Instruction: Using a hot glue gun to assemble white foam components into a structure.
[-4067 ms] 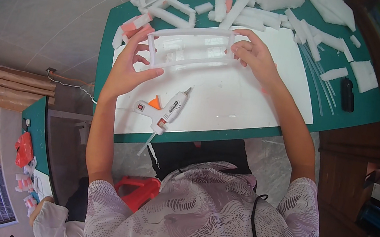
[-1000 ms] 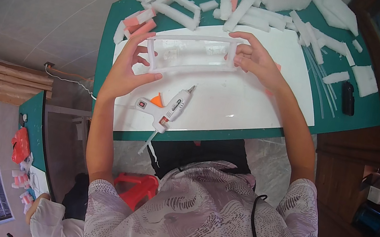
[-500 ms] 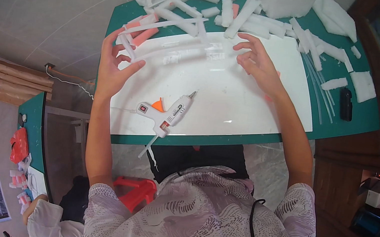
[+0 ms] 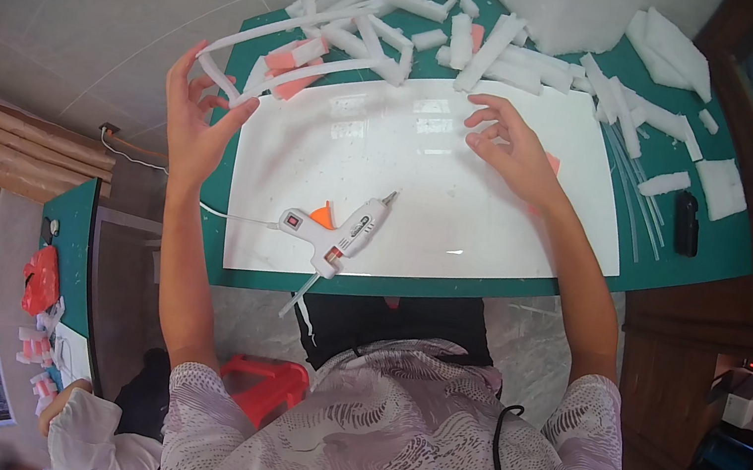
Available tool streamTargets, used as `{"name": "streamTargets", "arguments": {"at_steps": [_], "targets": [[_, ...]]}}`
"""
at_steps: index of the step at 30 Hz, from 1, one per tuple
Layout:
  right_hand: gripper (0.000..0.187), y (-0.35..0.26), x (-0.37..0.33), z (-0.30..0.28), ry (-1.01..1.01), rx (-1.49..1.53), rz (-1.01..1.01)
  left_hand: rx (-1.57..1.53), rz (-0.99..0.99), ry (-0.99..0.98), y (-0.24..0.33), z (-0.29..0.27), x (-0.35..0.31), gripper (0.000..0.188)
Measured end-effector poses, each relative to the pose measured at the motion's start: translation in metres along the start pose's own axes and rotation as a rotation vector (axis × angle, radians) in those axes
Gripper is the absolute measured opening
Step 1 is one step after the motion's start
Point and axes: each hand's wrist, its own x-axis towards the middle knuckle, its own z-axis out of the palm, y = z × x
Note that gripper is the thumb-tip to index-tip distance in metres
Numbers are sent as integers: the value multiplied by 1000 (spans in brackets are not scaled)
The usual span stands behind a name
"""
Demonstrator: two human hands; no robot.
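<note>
We look down from above on a green cutting mat (image 4: 695,256) with a large white board (image 4: 424,193) laid across it. Our left hand (image 4: 201,118) is raised off the mat's left edge, fingers spread and curled lightly around one end of a long white foam frame (image 4: 258,48). The frame is a thin strip structure with pink foam blocks (image 4: 290,69) fixed along it. It slants up and to the right, its far end resting among a pile of white foam offcuts (image 4: 490,49) at the back of the mat.

Our right hand (image 4: 513,143) lies flat on the white board, fingers loosely spread and pressing down, holding nothing.

A white hot glue gun (image 4: 336,233) lies on its side near the front of the board, nozzle pointing up and right, its cord trailing off the left edge.

The frame looks thin and held at only one end, so it may bend, snap, or shed a pink block if it snags on the offcuts. The glue gun's nozzle rests close to the board and could, if hot, mark it or burn a passing wrist.
</note>
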Motion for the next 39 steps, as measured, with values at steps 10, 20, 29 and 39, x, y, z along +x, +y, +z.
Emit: {"name": "streamTargets", "arguments": {"at_steps": [10, 20, 29, 39], "targets": [[37, -28, 0, 32, -343, -140, -38, -47, 50, -54, 11, 8, -4, 86], [21, -40, 11, 36, -324, 66, 44, -82, 80, -54, 21, 8, -13, 85], [23, -62, 15, 6, -134, 144, -127, -128, 62, -45, 20, 3, -16, 85], [23, -75, 7, -25, -245, 632, 39, -186, 70, -37, 21, 1, -22, 85]]}}
